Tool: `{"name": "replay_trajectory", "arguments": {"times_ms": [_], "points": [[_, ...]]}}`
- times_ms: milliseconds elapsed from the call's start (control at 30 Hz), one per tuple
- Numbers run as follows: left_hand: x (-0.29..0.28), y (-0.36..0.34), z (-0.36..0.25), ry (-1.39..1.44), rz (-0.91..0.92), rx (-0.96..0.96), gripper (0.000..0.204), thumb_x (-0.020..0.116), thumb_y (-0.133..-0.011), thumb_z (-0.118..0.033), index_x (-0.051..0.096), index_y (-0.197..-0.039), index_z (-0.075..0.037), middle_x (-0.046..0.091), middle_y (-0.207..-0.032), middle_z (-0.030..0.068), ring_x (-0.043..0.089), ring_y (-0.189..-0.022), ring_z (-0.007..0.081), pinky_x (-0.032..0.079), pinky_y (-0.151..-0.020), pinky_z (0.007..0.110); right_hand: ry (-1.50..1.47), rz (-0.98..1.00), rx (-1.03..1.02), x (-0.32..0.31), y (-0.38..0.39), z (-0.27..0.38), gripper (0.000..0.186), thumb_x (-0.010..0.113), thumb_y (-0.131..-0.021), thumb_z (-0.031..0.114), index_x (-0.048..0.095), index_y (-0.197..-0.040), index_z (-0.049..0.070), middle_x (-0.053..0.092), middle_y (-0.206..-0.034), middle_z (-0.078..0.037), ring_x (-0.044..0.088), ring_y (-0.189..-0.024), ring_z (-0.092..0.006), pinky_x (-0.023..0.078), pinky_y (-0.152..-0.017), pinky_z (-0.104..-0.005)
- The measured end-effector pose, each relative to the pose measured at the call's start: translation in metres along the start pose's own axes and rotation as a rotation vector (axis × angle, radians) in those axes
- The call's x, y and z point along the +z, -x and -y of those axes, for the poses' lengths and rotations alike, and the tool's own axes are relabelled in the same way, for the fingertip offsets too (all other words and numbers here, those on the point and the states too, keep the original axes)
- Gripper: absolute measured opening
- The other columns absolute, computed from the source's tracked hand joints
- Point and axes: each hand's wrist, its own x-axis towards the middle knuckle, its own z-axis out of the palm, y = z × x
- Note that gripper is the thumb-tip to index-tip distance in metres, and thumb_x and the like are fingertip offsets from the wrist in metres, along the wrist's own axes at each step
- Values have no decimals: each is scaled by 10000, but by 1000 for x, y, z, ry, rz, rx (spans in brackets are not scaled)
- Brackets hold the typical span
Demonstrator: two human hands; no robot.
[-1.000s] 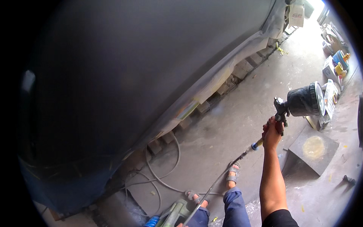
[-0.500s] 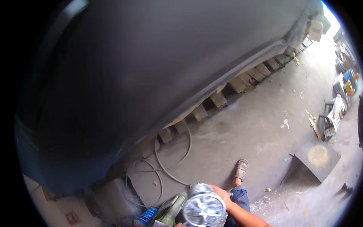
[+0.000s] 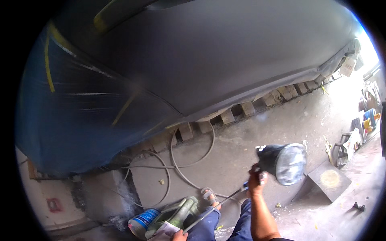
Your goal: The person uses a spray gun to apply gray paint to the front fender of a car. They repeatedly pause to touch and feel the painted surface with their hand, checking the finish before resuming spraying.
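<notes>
My right hand [image 3: 256,184] is wrapped round the handle of a spray gun [image 3: 277,164]. Its large dark cup tilts to the right, and the round, pale end of the cup faces up toward me. A blue fitting shows below the hand, where a thin air hose [image 3: 215,209] runs down to the left. At the lower edge my left hand [image 3: 179,235] is closed round this hose, partly cut off by the frame. Beyond the gun rises a large dark grey vehicle panel [image 3: 241,48]; the gun is apart from it.
Blue masking film [image 3: 72,128] with yellow tape covers the panel's left part. A looped hose [image 3: 173,160] lies on the floor near blocks [image 3: 227,116]. By my legs are a blue-and-white bucket [image 3: 144,221] and a green plastic container [image 3: 185,213]. A square board [image 3: 331,182] lies right.
My right hand has carried the spray gun up and to the right, from the lower edge. The hose and my left hand now show more plainly. The view has shifted, revealing more blue film.
</notes>
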Motion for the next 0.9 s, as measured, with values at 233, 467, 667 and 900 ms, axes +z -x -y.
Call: {"name": "replay_trajectory", "arguments": {"times_ms": [233,467,667,900], "points": [[-8,4,35,44,13,-34,549,572,-855,-415,544,-1194,16,577,-1163,270,547,-1109,398,432,-935,451,273,740,78,7,133,40,173,572,-887,124,583,-1053,78,578,-786,5,507,-639,-71,396,-525,-224],[-24,18,35,90,22,14,548,564,-849,-432,557,-1172,11,594,-1133,261,561,-1082,395,444,-908,446,414,8,-106,-71,72,89,236,592,-912,178,575,-1130,90,586,-792,1,522,-640,-67,400,-506,-219],[-20,14,74,160,-90,31,521,590,-832,-391,571,-1145,25,625,-1066,253,591,-1020,391,462,-879,427,-38,-43,214,-50,71,145,342,573,-929,271,532,-1221,97,577,-714,5,477,-556,-39,363,-469,-192],[-11,8,108,213,-143,-51,549,609,-826,-377,549,-1187,31,617,-1091,257,589,-1043,377,463,-887,417,354,718,108,13,100,45,303,626,-838,105,573,-1124,23,630,-872,-69,612,-747,-140,504,-635,-296]]}}
